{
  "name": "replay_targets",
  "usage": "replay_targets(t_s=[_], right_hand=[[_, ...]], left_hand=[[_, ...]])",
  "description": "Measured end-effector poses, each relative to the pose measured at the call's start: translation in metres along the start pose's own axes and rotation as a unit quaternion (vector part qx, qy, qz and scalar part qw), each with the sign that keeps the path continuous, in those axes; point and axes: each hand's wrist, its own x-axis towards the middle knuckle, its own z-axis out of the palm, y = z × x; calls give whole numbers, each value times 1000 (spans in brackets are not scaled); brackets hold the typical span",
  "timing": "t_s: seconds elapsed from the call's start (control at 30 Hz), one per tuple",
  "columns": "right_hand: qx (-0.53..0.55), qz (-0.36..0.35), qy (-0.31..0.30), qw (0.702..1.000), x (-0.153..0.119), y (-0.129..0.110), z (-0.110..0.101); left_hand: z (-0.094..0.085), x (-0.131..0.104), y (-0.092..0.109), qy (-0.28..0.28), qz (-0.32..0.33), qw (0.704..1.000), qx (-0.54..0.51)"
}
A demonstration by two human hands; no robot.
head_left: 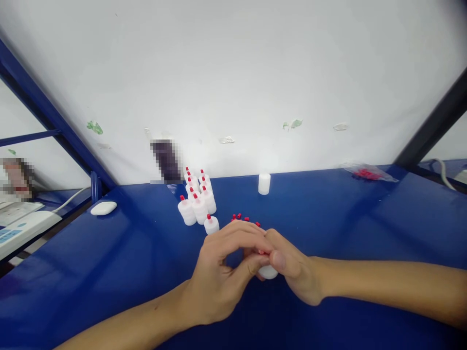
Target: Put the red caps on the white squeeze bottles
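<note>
My left hand [228, 272] and my right hand [297, 267] meet over the blue table, around a white bottle [269, 272] that shows only in part between them. The left thumb and fingers pinch a small red cap [261, 252] at the bottle's top. My right hand's fingers wrap round the bottle, its thumb near the cap; most of those fingers are hidden. Just beyond my left hand stands a white bottle with a red tip [211, 224]. Several small red caps [247, 219] lie behind my hands.
Several red-tipped white bottles [199, 209] stand grouped at the back left. A white cylinder [264, 184] stands near the wall. A clear bag with red pieces [368, 173] lies back right, a white oval object [104, 208] at left. Blue frame posts [62, 131] rise at the left.
</note>
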Motion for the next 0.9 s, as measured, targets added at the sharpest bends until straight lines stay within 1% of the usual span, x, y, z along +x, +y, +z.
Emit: replay_targets(t_s=[0.07, 0.23, 0.4, 0.47, 0.57, 0.67, 0.73, 0.8, 0.83, 0.9], right_hand=[[-2, 3, 3, 1000, 0, -1, 1], [10, 13, 25, 1000, -2, -4, 1], [31, 9, 1, 999, 0, 0, -3], [41, 4, -5, 999, 1, -1, -3], [50, -8, 0, 999, 3, -3, -2], [51, -15, -3, 999, 3, -4, -2], [59, -6, -5, 998, 2, -1, -2], [78, 15, 10, 997, 2, 3, -3], [87, 28, 22, 996, 2, 4, -4], [93, 57, 43, 993, 1, 6, -6]], left_hand=[[-1, 0, 1, 0, -13, 1000, -8], [-2, 4, 6, -60, -53, 997, 16], [-2, 3, 3, -87, -99, 991, 23], [-2, 1, -1, -83, -91, 992, 34], [-1, -1, -4, -68, -52, 994, 60], [0, -3, -6, -74, -23, 994, 82], [0, -3, -8, -76, -7, 993, 93], [-5, 0, -9, -65, 3, 992, 108], [-9, 3, -10, -44, 6, 992, 119], [-25, 10, -13, 38, 20, 986, 161]])
